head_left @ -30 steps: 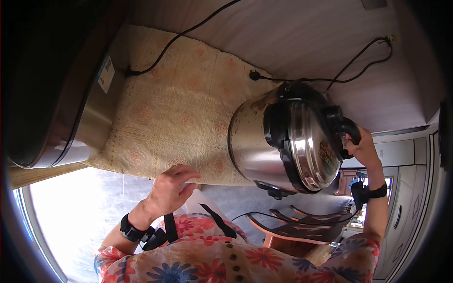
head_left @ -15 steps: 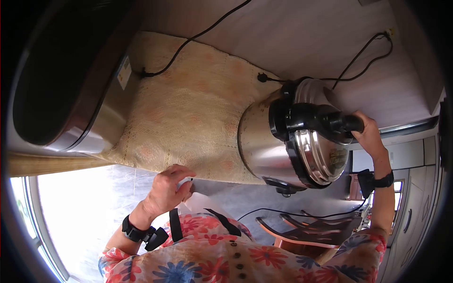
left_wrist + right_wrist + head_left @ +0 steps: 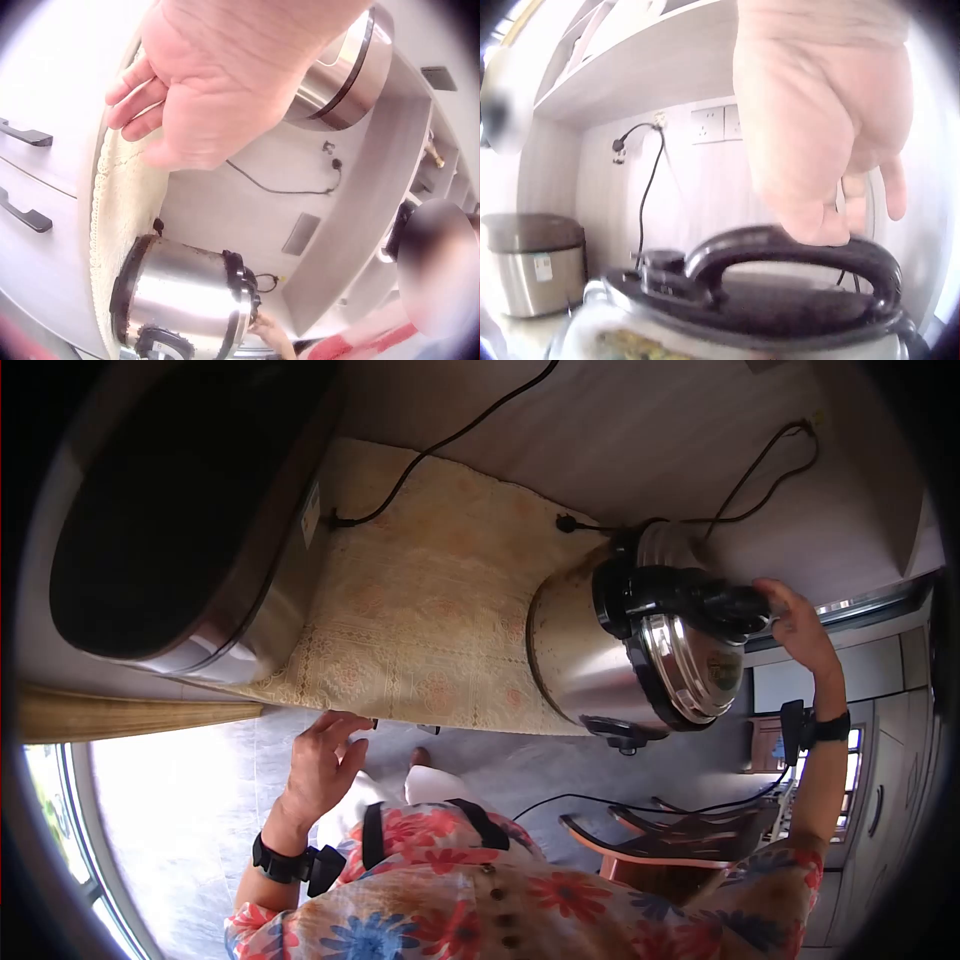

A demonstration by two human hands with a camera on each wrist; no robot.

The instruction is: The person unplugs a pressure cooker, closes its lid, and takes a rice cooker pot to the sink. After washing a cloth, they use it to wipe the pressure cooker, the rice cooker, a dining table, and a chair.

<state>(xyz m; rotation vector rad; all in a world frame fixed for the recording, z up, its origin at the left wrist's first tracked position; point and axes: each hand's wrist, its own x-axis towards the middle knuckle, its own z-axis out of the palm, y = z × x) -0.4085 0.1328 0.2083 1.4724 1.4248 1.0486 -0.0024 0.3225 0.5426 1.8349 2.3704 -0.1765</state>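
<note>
Talking about the steel pressure cooker (image 3: 585, 645) here, parked upright on the patterned cloth (image 3: 430, 645), over toward the right-hand side and pretty near the front edge. Lid (image 3: 683, 665) on, black handle (image 3: 780, 244) across the top. Locked or not? Can't tell.

Honestly, would watch the front edge first: could tip or drop off if dragged forward carelessly, or by one side only. Could also rumple the cloth if slid instead of lifted. Would worry about a slip at the handle too, given such a light, one-handed contact, and about a loose lid coming up alone if not locked. Plus the plug (image 3: 566, 523) and cord just behind, easy to snag with a sideways shove.

As for position: right under the right hand (image 3: 800, 635), just inward of it in the head view. Fingers apart and loosely extended at the handle, seemingly touching, not wrapped round it. Well apart from the left hand (image 3: 318, 770), down by the cloth's front edge, with fingers loosely bent and nothing visible in them. Touching the cloth or not, hard to say. Farther out, past the left hand, a dark-topped steel appliance (image 3: 180, 510).
</note>
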